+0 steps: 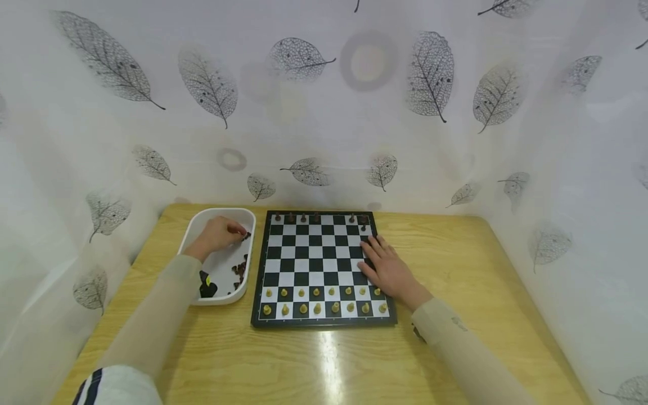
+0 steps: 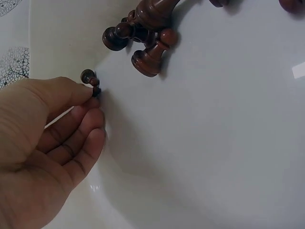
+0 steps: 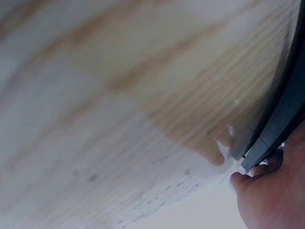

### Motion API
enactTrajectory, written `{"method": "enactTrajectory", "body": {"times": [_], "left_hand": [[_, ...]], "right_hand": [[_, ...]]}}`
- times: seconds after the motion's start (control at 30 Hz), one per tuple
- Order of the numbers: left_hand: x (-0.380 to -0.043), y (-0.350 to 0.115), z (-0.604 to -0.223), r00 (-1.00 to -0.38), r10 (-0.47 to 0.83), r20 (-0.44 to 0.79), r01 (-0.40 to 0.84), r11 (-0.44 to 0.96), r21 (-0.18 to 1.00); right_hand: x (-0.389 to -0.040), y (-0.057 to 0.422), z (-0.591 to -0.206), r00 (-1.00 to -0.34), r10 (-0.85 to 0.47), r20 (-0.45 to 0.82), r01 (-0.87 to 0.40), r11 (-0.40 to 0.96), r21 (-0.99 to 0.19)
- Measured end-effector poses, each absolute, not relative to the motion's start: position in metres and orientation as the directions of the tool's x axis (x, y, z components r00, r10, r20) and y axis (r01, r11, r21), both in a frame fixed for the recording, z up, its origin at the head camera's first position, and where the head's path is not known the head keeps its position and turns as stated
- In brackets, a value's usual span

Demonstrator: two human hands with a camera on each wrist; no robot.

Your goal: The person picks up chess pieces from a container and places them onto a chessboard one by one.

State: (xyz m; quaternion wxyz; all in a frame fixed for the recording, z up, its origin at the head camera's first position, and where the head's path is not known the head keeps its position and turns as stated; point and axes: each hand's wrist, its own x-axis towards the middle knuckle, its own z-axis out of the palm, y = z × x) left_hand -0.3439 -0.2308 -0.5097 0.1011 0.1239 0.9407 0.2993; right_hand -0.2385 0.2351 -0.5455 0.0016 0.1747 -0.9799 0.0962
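Note:
Inside the white tray (image 1: 217,265), my left hand (image 1: 219,235) pinches a small dark brown chess pawn (image 2: 88,77) between thumb and fingertips, close by the tray wall. More dark brown chess pieces (image 2: 148,62) lie toppled in a cluster nearby. My right hand (image 1: 391,271) rests along the right edge of the chessboard (image 1: 315,241), fingers extended over the outer squares. On the far row stand several dark pieces (image 1: 303,218), with a single dark pawn (image 1: 363,228) in front of them at the right. Pale yellow pieces (image 1: 317,308) fill the two near rows.
A black object with a yellow mark (image 1: 207,286) lies in the tray's near left corner. Tray and board stand side by side on a wooden table (image 1: 283,365). A pale curtain with leaf prints (image 1: 324,124) hangs behind and at both sides.

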Motion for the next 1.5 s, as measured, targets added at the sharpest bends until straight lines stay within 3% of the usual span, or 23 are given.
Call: {"method": "enactTrajectory", "body": {"times": [0.57,0.8,1.5], "left_hand": [[-0.341,-0.227,-0.497,-0.943,0.311,-0.122,0.227,0.865,0.447],[-0.34,-0.233,-0.501,-0.935,0.348,-0.066,0.289,0.859,0.423],[-0.331,-0.238,-0.491,-0.963,0.239,0.122,0.266,0.797,0.542]], "right_hand": [[-0.238,0.236,-0.545,-0.938,-0.344,0.041,-0.345,0.919,-0.192],[-0.238,0.235,-0.545,-0.939,-0.342,0.032,-0.341,0.919,-0.199],[-0.238,0.236,-0.542,-0.94,-0.34,0.013,-0.336,0.922,-0.194]]}}
